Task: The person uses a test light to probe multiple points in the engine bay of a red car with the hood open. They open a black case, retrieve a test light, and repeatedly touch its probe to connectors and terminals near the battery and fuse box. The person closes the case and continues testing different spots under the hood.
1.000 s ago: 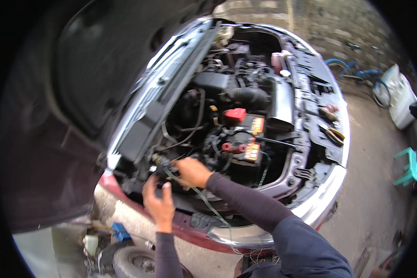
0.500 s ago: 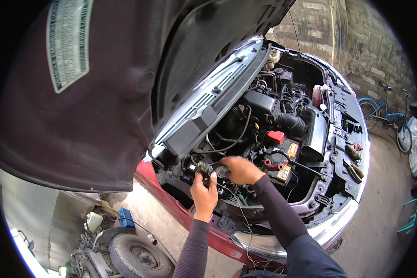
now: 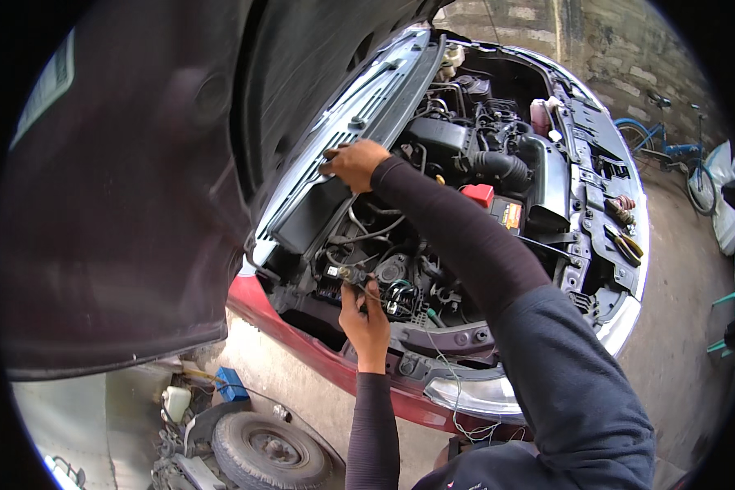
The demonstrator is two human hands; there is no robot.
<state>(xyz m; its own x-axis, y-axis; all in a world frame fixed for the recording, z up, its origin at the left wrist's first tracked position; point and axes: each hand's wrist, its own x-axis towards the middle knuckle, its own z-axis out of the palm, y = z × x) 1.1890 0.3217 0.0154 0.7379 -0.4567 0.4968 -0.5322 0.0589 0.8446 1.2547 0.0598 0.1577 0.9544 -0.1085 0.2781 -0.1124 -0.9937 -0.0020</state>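
Over the front corner of the engine bay, my left hand (image 3: 366, 325) pinches a small dark part with a brassy end (image 3: 353, 276), which looks like a connector or sensor; its exact kind is unclear. Just beyond it lies the open fuse box (image 3: 328, 291). My right hand (image 3: 356, 166) reaches across to the cowl panel (image 3: 374, 110) at the base of the windshield. Its fingers are curled down with something dark at their tips, too small to name. A thin green wire (image 3: 443, 353) trails from the engine bay over the headlight (image 3: 486, 394).
The raised hood (image 3: 122, 212) fills the left side. A battery with a red terminal cover (image 3: 478, 194) sits mid-bay, partly behind my right arm. Pliers (image 3: 626, 247) and a rusty spring-like part (image 3: 621, 211) rest on the front panel. A loose wheel (image 3: 271, 449) lies at lower left.
My right hand has left the part by my left hand and moved up and left to the cowl. My left hand still grips the part. The view has shifted somewhat.
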